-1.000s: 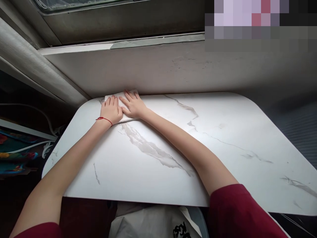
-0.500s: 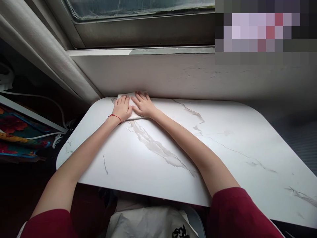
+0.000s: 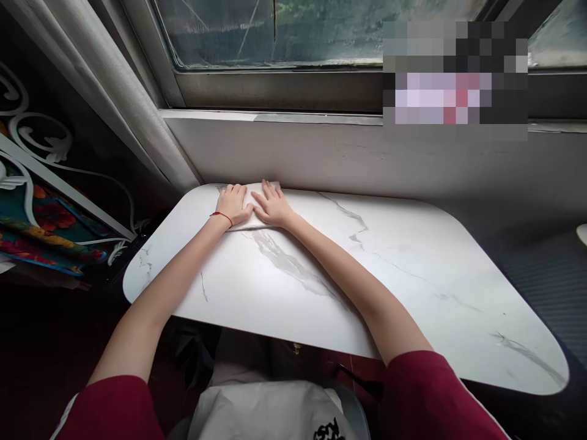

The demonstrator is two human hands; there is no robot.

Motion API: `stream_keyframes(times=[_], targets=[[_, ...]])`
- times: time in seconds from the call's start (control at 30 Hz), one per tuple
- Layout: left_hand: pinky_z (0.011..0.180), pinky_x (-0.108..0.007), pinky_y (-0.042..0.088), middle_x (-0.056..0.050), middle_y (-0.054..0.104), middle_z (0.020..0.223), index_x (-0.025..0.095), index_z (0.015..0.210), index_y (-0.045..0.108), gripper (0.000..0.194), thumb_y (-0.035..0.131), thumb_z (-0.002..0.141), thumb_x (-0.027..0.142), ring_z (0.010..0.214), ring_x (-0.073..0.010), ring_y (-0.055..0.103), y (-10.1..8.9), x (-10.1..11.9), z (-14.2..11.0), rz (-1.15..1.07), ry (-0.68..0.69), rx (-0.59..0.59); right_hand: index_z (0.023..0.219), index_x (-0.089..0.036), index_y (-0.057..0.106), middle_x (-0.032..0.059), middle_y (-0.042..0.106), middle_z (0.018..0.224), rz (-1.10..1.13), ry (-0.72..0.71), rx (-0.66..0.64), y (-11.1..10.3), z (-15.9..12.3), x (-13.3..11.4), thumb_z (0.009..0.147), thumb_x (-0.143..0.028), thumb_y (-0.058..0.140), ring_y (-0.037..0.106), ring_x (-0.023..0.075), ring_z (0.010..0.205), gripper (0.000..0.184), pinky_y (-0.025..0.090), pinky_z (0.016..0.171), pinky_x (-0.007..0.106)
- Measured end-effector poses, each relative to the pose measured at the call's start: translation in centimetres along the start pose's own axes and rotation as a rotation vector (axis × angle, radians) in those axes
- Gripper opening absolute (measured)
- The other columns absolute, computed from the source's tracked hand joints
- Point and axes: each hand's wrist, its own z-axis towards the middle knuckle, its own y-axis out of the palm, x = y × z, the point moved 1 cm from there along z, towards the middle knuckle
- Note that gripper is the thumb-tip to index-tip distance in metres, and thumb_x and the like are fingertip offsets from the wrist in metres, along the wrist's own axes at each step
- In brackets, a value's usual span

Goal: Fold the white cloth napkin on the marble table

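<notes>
A folded white cloth [image 3: 250, 224] lies flat on the white marble-patterned table [image 3: 403, 269], close to its far edge by the wall. My left hand [image 3: 233, 203], with a red string round the wrist, rests palm down on the left part of the cloth, fingers stretched out. Beside it my right hand [image 3: 274, 206] presses flat on the right part, its fingers spread towards the wall. The two thumbs almost meet. Much of the cloth is hidden beneath the hands.
Behind the table rise a pale wall [image 3: 312, 150] and a window [image 3: 284, 36]. A curtain [image 3: 110, 91] hangs at the left, beside a white scrolled metal frame [image 3: 68, 165] with flowered fabric [image 3: 50, 214]. A dark ribbed surface [image 3: 541, 275] lies to the right.
The camera view has shifted, showing more of the window and the table's right end. Both hands stay flat on the cloth at nearly the same spot by the wall.
</notes>
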Motion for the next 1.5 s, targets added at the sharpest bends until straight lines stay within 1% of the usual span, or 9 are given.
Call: stream_keyframes(times=[0.13,0.27,0.43,0.57,0.7,0.8,0.93,1.17,1.5], targets=[[0.103,-0.046,0.042,-0.019,0.062,0.134,0.007,0.146,0.049,0.058,0.041,0.094,0.030,0.123,-0.0353,0.053,-0.2,0.3,-0.5,0.006,-0.003,0.057,0.154,-0.015,0.047,0.0249,0.016,0.169,-0.005,-0.007,0.007,-0.2,-1.8,-0.4,0.103,-0.043,0.046,0.014,0.0401,0.157,0.057,0.022,0.121,0.062],[0.096,-0.046,0.045,-0.019,0.067,0.117,0.011,0.125,0.066,0.044,0.038,0.096,0.030,0.114,-0.0348,0.057,-0.2,0.8,-1.5,0.038,0.046,0.051,0.153,-0.014,0.047,0.0267,0.023,0.166,-0.007,-0.049,-0.008,-0.7,-3.8,-1.0,0.103,-0.043,0.045,0.019,0.0423,0.155,0.058,0.026,0.119,0.060],[0.094,-0.046,0.047,-0.019,0.065,0.109,0.010,0.113,0.068,0.037,0.043,0.093,0.027,0.112,-0.0352,0.057,-1.0,2.0,-4.5,0.025,0.126,0.060,0.150,-0.013,0.051,0.0280,0.032,0.161,-0.013,-0.038,0.030,-1.4,-7.5,-3.2,0.101,-0.044,0.048,0.027,0.0459,0.149,0.058,0.030,0.114,0.061],[0.097,-0.045,0.048,-0.019,0.061,0.120,0.013,0.113,0.068,0.034,0.047,0.090,0.028,0.117,-0.0341,0.055,-2.0,3.6,-8.5,-0.045,0.202,0.088,0.149,-0.008,0.051,0.0298,0.030,0.162,0.010,0.008,0.066,-2.0,-12.1,-6.4,0.099,-0.042,0.048,0.023,0.0491,0.151,0.061,0.024,0.116,0.067],[0.101,-0.046,0.047,-0.019,0.063,0.131,0.011,0.130,0.061,0.045,0.038,0.094,0.025,0.123,-0.0322,0.057,-2.3,4.9,-13.1,-0.105,0.270,0.051,0.148,0.006,0.046,0.0322,0.030,0.162,0.058,-0.113,0.074,-2.5,-16.4,-9.3,0.100,-0.037,0.039,0.016,0.0433,0.156,0.065,0.021,0.124,0.064],[0.113,-0.046,0.042,-0.022,0.055,0.146,0.004,0.144,0.049,0.054,0.030,0.098,0.024,0.139,-0.0318,0.049,-2.0,5.2,-16.1,-0.120,0.281,0.058,0.151,0.010,0.038,0.0300,0.031,0.163,0.144,-0.234,0.048,-2.8,-17.6,-9.9,0.100,-0.033,0.035,0.016,0.0362,0.158,0.067,0.026,0.127,0.055],[0.122,-0.047,0.034,-0.024,0.035,0.163,0.000,0.156,0.030,0.063,0.032,0.100,0.029,0.155,-0.0316,0.029,-1.2,5.0,-17.9,-0.145,0.316,0.063,0.153,0.009,0.033,0.0285,0.027,0.165,0.215,-0.323,0.021,-2.8,-17.2,-9.1,0.097,-0.036,0.038,0.012,0.0350,0.159,0.072,0.025,0.128,0.055],[0.122,-0.054,0.030,-0.026,0.032,0.163,0.000,0.158,0.021,0.071,0.037,0.096,0.032,0.155,-0.0356,0.027,-0.2,4.9,-13.9,-0.209,0.322,0.025,0.152,0.008,0.035,0.0297,0.030,0.163,0.202,-0.326,0.057,-2.3,-14.8,-6.3,0.095,-0.037,0.038,0.017,0.0369,0.158,0.072,0.026,0.127,0.057],[0.121,-0.050,0.029,-0.025,0.044,0.156,0.002,0.151,0.039,0.067,0.041,0.095,0.038,0.149,-0.0347,0.037,1.6,6.8,-3.6,-0.237,0.387,-0.006,0.148,0.000,0.043,0.0272,0.037,0.161,0.080,-0.202,0.106,-1.8,-10.9,1.1,0.093,-0.033,0.044,0.027,0.0362,0.155,0.064,0.028,0.123,0.057]])
